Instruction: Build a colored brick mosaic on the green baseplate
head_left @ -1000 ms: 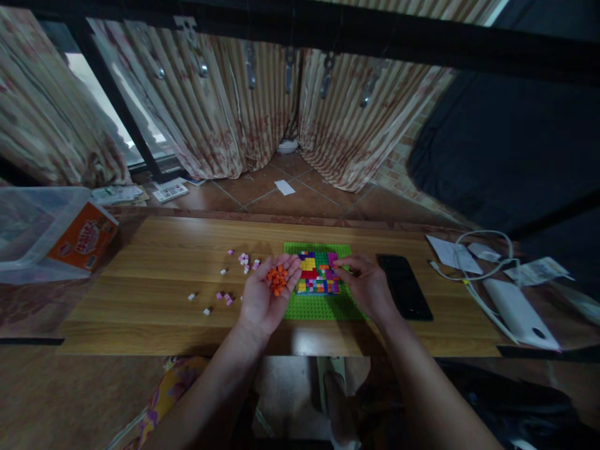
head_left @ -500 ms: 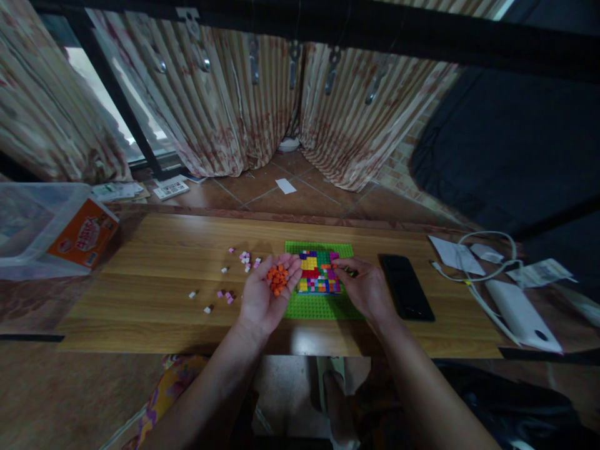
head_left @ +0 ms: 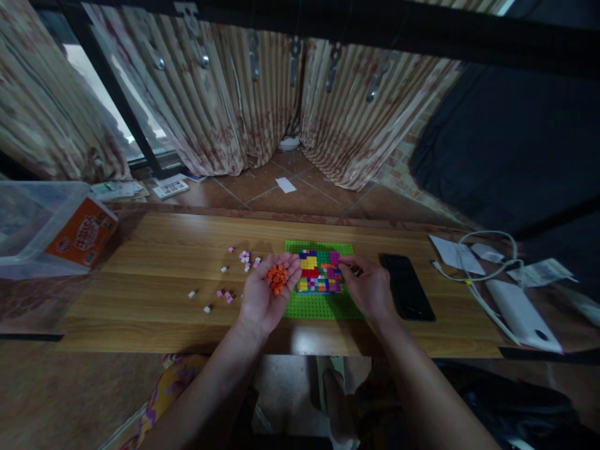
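My left hand [head_left: 257, 306] is palm up, with a heap of small orange toy bricks [head_left: 277, 279] resting in it. Its fingertips reach to the left edge of a many-coloured block of toy bricks [head_left: 310, 273], which stands on a green studded baseplate [head_left: 319, 306]. At the block's right edge is my right hand [head_left: 368, 284], thumb and fingers drawn together and curled. Whatever those fingers may hold is too small to make out. Loose pink and white bricks [head_left: 228, 296] are scattered on the wood left of my left hand.
A black phone [head_left: 407, 287] lies right of my right hand on the wooden table [head_left: 154, 275]. Beyond it are a white cable [head_left: 487, 300], a white power bank [head_left: 522, 315] and papers. A clear plastic box [head_left: 42, 231] with an orange label stands at far left.
My right hand's fingertips have shifted slightly right, from over the block to its right edge, uncovering more bricks there. My left hand stays in place with the orange bricks.
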The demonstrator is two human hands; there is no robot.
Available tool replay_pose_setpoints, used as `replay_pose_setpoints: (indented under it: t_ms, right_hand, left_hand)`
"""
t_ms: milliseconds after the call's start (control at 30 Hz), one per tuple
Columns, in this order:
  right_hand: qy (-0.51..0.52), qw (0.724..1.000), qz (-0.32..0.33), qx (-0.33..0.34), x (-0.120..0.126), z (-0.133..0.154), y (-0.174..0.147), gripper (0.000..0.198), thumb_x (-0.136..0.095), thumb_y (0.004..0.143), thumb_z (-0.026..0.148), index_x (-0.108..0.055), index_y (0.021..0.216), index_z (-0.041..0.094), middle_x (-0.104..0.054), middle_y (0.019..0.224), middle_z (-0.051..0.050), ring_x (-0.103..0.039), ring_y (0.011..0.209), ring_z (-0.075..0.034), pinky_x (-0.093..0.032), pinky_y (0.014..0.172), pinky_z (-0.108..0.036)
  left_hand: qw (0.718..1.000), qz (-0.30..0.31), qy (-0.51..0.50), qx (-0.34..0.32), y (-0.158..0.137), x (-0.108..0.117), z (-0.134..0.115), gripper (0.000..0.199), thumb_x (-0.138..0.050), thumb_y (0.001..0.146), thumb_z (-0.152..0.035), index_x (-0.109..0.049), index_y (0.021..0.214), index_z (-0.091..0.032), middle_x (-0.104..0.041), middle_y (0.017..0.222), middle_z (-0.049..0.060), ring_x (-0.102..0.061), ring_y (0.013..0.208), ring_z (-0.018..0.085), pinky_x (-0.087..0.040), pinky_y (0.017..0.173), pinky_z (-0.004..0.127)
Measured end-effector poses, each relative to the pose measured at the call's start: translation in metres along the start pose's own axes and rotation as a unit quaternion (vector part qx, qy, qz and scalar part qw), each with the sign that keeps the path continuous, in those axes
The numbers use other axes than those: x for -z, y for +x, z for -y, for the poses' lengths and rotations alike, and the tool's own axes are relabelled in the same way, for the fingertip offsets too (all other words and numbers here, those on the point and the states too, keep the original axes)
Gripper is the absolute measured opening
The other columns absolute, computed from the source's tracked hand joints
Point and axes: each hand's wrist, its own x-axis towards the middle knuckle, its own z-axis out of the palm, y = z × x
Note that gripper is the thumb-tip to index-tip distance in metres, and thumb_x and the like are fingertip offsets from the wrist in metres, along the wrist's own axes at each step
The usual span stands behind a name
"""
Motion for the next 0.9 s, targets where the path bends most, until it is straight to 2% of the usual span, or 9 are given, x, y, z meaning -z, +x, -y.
replay_pose_setpoints:
  t_ms: [100,233,433,567,800,900]
  right_hand:
    - [0.004,0.999,-0.015,-0.032,-0.001,-0.005,0.003,0.029,-0.056,0.083,0.041,-0.072,0.088,0.017,-0.074,0.085,-0.009,-0.065,0.071,-0.021,-0.050,0.069,-0.034]
    - [0.024,0.996,0.007,-0.083,-0.011,-0.015,0.005,0.044,-0.059,0.080,0.054,-0.069,0.097,0.015,-0.073,0.090,-0.011,-0.065,0.075,-0.022,-0.049,0.068,-0.034]
    - [0.114,0.984,0.045,-0.126,-0.025,-0.025,0.007,0.042,-0.061,0.079,0.051,-0.068,0.101,0.015,-0.073,0.093,-0.010,-0.067,0.079,-0.021,-0.051,0.073,-0.035]
    - [0.119,0.984,0.050,-0.124,-0.025,-0.022,0.006,0.040,-0.060,0.080,0.049,-0.067,0.101,0.016,-0.073,0.094,-0.010,-0.067,0.081,-0.022,-0.051,0.076,-0.036]
    - [0.081,0.991,0.035,-0.101,-0.022,-0.015,0.004,0.038,-0.058,0.081,0.048,-0.068,0.098,0.016,-0.073,0.090,-0.009,-0.067,0.078,-0.022,-0.051,0.072,-0.035]
    - [0.073,0.993,-0.015,-0.089,-0.016,-0.009,0.001,0.040,-0.059,0.082,0.050,-0.068,0.099,0.015,-0.072,0.089,-0.009,-0.065,0.073,-0.020,-0.050,0.068,-0.033]
  left_hand:
    - [1.000,-0.002,0.000,0.001,0.000,0.000,-0.001,0.025,-0.051,0.088,-0.024,-0.069,0.078,-0.010,-0.072,0.085,0.012,-0.069,0.083,0.016,-0.055,0.085,0.031]
    - [1.000,-0.002,0.003,0.001,0.000,0.000,-0.001,0.026,-0.051,0.089,-0.024,-0.069,0.079,-0.010,-0.072,0.085,0.012,-0.069,0.083,0.017,-0.055,0.084,0.031]
    - [1.000,-0.005,0.005,0.002,-0.001,0.000,-0.001,0.027,-0.049,0.090,-0.024,-0.069,0.079,-0.009,-0.072,0.086,0.013,-0.069,0.083,0.017,-0.054,0.086,0.032]
    - [1.000,-0.007,0.005,0.003,-0.001,0.000,-0.001,0.027,-0.050,0.089,-0.024,-0.069,0.079,-0.009,-0.072,0.085,0.012,-0.069,0.083,0.017,-0.054,0.089,0.034]
    - [1.000,0.012,0.009,0.022,-0.001,0.000,0.001,0.029,-0.048,0.091,-0.027,-0.069,0.080,-0.010,-0.072,0.088,0.013,-0.069,0.090,0.019,-0.052,0.092,0.033]
    - [0.999,0.037,0.010,0.038,-0.002,-0.002,0.004,0.036,-0.044,0.093,-0.033,-0.069,0.086,-0.009,-0.072,0.097,0.015,-0.068,0.098,0.022,-0.051,0.094,0.035]
